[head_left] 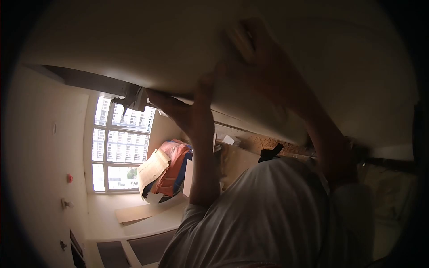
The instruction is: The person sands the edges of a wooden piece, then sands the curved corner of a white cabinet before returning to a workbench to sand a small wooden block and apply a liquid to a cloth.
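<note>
Window [128,145] behind; left hand [194,114] and right hand [261,64] at pale panel [134,49], grips indeterminable; apparently steadying, next needing even support.

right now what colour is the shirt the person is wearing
The shirt looks grey in dim light; best seen in the head view.

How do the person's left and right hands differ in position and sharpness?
Position: the left hand is at the lower edge of the large pale surface; the right hand is higher in the picture, over its face.
Sharpness: the left hand has a fairly clear outline, while the right hand is dim and blurred.
Shared: both are bare; whether either grips anything is unclear.
</note>
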The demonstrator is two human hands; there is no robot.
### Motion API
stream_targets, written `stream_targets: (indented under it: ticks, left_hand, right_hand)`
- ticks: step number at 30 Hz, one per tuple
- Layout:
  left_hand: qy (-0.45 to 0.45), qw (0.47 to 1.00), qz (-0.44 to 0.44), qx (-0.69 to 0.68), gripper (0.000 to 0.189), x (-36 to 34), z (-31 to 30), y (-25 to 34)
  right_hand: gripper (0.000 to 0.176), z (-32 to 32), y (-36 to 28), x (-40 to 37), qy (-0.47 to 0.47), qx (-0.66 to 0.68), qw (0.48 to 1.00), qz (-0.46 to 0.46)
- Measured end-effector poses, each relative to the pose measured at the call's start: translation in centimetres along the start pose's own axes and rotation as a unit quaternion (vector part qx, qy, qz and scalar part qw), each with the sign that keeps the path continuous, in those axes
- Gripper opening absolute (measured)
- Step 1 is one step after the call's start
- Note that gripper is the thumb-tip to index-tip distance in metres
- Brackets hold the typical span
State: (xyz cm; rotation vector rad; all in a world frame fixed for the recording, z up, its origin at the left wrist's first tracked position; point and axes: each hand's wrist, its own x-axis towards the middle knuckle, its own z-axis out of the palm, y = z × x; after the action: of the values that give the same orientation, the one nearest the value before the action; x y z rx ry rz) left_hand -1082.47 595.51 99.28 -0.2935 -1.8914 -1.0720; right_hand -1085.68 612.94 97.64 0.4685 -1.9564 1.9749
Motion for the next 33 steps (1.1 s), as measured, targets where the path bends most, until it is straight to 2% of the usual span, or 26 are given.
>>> stream_targets:
  ticks: [1,3,4,6,9,13,14,15,17,19,22,24,25,29,31,32,33]
  left_hand:
    - [-0.002,1.000,0.003,0.001,0.073,0.1,-0.1,0.1]
    - [-0.037,0.998,-0.034,-0.029,0.067,0.6,-0.7,0.6]
    - [-0.039,0.999,-0.028,-0.025,0.067,0.8,-0.8,0.8]
    - [-0.051,0.999,-0.005,-0.019,0.062,1.0,-1.0,0.9]
    - [-0.046,0.997,-0.018,-0.059,0.057,0.8,-0.6,1.7]
    - [-0.034,0.999,-0.020,-0.025,0.056,1.3,-1.4,0.3]
    - [-0.043,0.999,-0.020,-0.019,0.055,1.4,-1.7,0.1]
    - [-0.052,0.998,-0.020,-0.014,0.054,1.5,-1.8,0.0]
    - [-0.044,0.999,-0.015,-0.010,0.054,1.3,-1.5,0.2]
    - [-0.034,0.999,-0.011,-0.007,0.053,1.1,-1.4,0.2]
    - [-0.015,1.000,0.009,-0.009,0.054,1.1,-1.4,-0.7]
    - [-0.048,0.997,0.043,0.052,0.062,1.2,-2.2,-1.2]
    - [-0.038,0.997,0.042,0.044,0.062,1.3,-2.3,-1.1]
    - [-0.032,0.999,0.023,0.010,0.076,0.8,-2.8,-1.3]
    - [-0.011,0.999,0.016,-0.027,0.081,1.3,-2.4,-1.1]
    - [-0.039,0.999,0.013,0.017,0.087,1.4,-2.8,-0.5]
    - [-0.065,0.996,0.010,0.056,0.094,1.3,-3.0,-0.3]
  right_hand:
    - [0.078,-0.1,0.7,0.0,0.002,0.003,1.000,-0.001]
    - [0.072,0.1,2.4,-0.1,0.010,0.028,0.996,-0.089]
    - [0.072,-0.2,2.2,-0.3,0.013,0.034,0.995,-0.091]
    - [0.064,-0.5,1.6,-1.4,-0.036,0.143,0.985,0.092]
    - [0.057,0.5,3.7,-2.5,-0.003,0.142,0.989,0.052]
    - [0.056,1.6,4.4,-3.5,0.008,0.160,0.986,0.045]
    - [0.054,1.9,4.5,-3.4,0.043,0.066,0.994,-0.077]
    - [0.053,2.2,4.5,-3.3,0.077,-0.030,0.977,-0.198]
    - [0.055,2.8,3.0,-4.0,0.085,-0.027,0.977,-0.193]
    - [0.060,2.3,1.4,-4.1,0.026,-0.150,0.970,-0.190]
    - [0.058,2.3,1.7,-3.3,0.056,-0.231,0.941,-0.241]
    - [0.061,1.4,0.7,-3.3,0.011,-0.256,0.940,-0.225]
    - [0.063,0.8,0.1,-3.2,-0.027,-0.282,0.937,-0.206]
    - [0.062,0.9,-1.3,-2.8,-0.058,-0.365,0.906,-0.205]
    - [0.057,0.7,-1.3,-2.0,-0.049,-0.368,0.891,-0.261]
    - [0.057,0.4,-1.4,-1.9,-0.062,-0.377,0.886,-0.264]
    - [0.048,-0.1,-1.5,-1.5,-0.035,-0.416,0.853,-0.313]
